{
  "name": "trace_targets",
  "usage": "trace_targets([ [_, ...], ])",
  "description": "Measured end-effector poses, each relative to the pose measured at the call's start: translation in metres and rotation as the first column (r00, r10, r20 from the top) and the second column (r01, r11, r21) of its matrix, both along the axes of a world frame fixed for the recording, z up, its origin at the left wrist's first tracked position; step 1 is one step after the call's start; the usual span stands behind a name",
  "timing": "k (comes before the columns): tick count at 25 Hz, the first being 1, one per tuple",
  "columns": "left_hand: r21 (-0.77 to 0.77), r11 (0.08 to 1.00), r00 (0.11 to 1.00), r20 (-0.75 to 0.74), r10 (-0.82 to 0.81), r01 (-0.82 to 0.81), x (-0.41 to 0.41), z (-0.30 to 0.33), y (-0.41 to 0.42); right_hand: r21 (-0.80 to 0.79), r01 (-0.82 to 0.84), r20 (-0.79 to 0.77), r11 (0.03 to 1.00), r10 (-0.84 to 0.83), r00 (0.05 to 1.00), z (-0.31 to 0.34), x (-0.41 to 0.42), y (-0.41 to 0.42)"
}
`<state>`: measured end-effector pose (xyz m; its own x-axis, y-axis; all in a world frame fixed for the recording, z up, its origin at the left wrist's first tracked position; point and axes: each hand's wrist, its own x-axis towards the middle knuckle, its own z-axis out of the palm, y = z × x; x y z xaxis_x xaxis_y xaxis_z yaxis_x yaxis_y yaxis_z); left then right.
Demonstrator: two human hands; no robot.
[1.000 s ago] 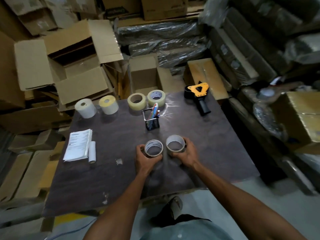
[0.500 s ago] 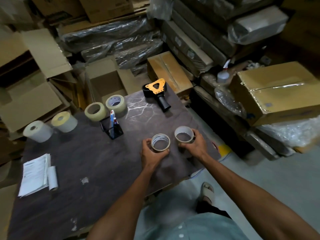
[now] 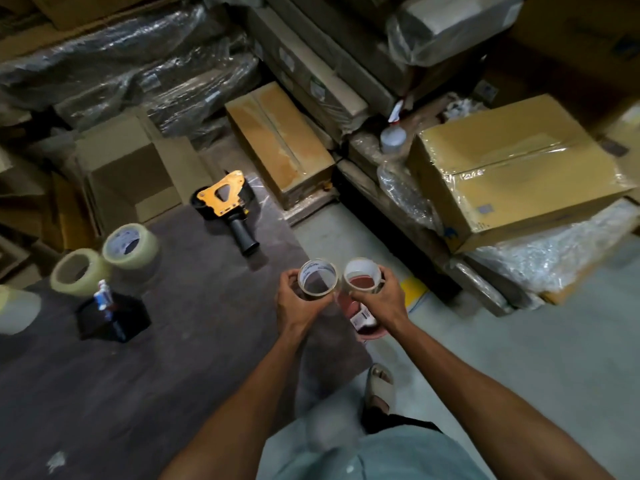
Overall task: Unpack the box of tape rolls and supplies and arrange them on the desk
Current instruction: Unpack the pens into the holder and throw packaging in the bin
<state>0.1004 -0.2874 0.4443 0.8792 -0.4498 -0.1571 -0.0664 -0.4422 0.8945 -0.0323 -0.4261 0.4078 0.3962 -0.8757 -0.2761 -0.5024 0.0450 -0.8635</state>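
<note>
My left hand [image 3: 298, 305] grips a clear tape roll [image 3: 318, 278], and my right hand [image 3: 380, 298] grips a second clear tape roll [image 3: 362, 276]. Both rolls are held side by side, touching, over the right edge of the dark desk [image 3: 180, 341]. A yellow and black tape dispenser [image 3: 225, 202] lies at the desk's far side. Two larger tape rolls [image 3: 131, 246] [image 3: 77, 272] stand at the left, and a pale roll [image 3: 17, 310] shows at the frame edge. A black pen holder [image 3: 112, 317] with pens stands in front of them.
A reddish round object with a label [image 3: 360, 315] lies below my hands, beside the desk edge. Sealed cardboard boxes [image 3: 512, 168] [image 3: 277, 140] and plastic-wrapped bundles crowd the back and right. An open box [image 3: 128, 178] stands behind the desk. Grey floor [image 3: 519, 358] lies to the right.
The view has swung right and down. Both hands have lifted the two rolls off the desk surface and brought them together near the desk's right edge.
</note>
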Motion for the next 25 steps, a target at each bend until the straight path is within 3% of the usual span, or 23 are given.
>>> trace_targets([
  [7,0.206,0.969,0.989,0.026,-0.149,0.140,-0.003,-0.016,-0.088,0.109,0.058,-0.066,0.992,-0.051,0.997,-0.046,-0.023,-0.062],
  [12,0.459,0.834,0.951,-0.103,-0.293,0.307,0.003,-0.044,-0.144,0.173,0.067,-0.159,0.983,-0.040,0.987,-0.086,-0.020,-0.086],
  [19,0.648,0.723,0.963,-0.252,-0.092,0.238,0.004,-0.136,-0.189,0.232,0.128,-0.227,0.964,-0.074,0.971,-0.154,-0.023,-0.105],
  [25,0.686,0.689,0.923,-0.380,0.064,0.235,0.000,-0.218,-0.209,0.330,0.178,-0.290,0.927,-0.080,0.954,-0.234,-0.018,-0.121],
])
